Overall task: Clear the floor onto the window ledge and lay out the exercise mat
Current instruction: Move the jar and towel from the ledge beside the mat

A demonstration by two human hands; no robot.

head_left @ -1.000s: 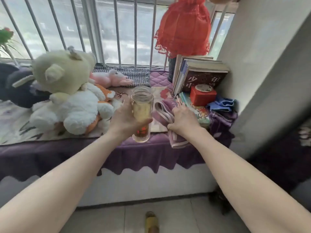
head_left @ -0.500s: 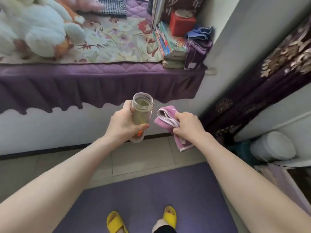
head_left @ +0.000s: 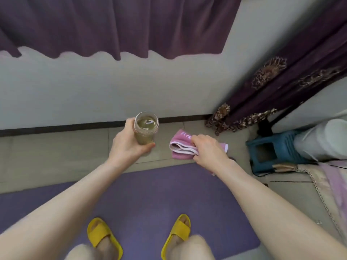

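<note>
Left hand (head_left: 129, 145) gripping open jar (head_left: 146, 128) of yellowish liquid, right hand (head_left: 208, 149) clutching folded pink towel (head_left: 181, 147)

Light here is soft and even on my feed — daylight-ish, no hard shadows, just a faint dark patch under the purple mat (head_left: 169, 194) edge and the arms. Whole frame is a bit smeared with motion blur, worst on the knees at the bottom, and the wide lens bends the baseboard (head_left: 56, 128) and wall lines hard toward the edges.
</note>
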